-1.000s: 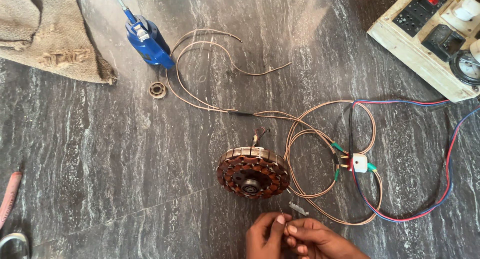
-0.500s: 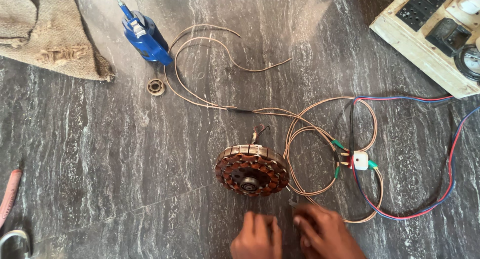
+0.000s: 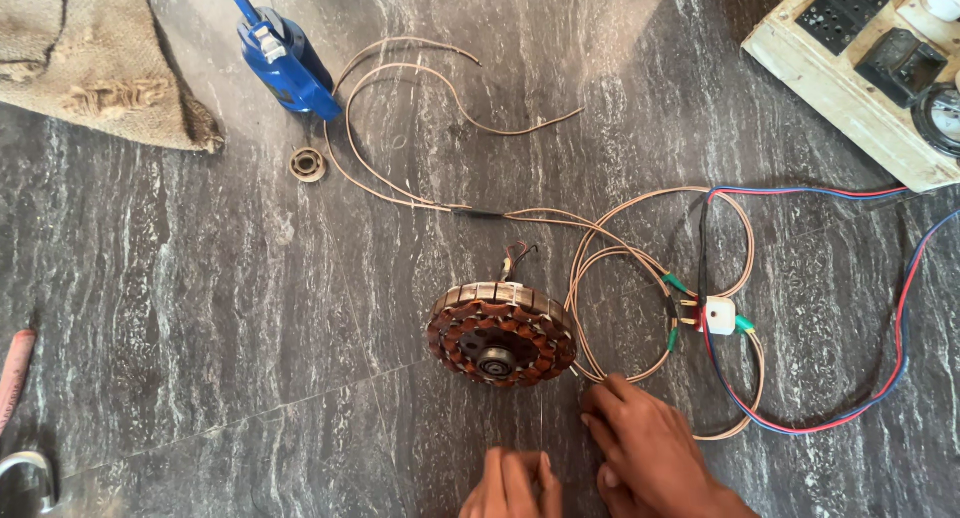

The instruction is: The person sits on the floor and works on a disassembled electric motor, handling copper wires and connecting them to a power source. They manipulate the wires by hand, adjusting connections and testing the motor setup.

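A round fan stator with copper windings lies flat on the grey stone floor. My right hand reaches up from the bottom edge. Its fingertips touch the thin copper wire just right of the stator; whether they pinch it is unclear. My left hand rests on the floor below the stator, fingers side by side, nothing visible in it. The copper wire loops right to a small white connector with green-sleeved leads.
Red and blue wires run from the connector to a white switchboard at top right. A blue tool, a small bearing and burlap cloth lie at top left. A pink-handled tool is at the left edge.
Both hands were together below the stator, fingers on something small. They have separated: the right hand moved up and right to the wire beside the stator, the left stayed low.
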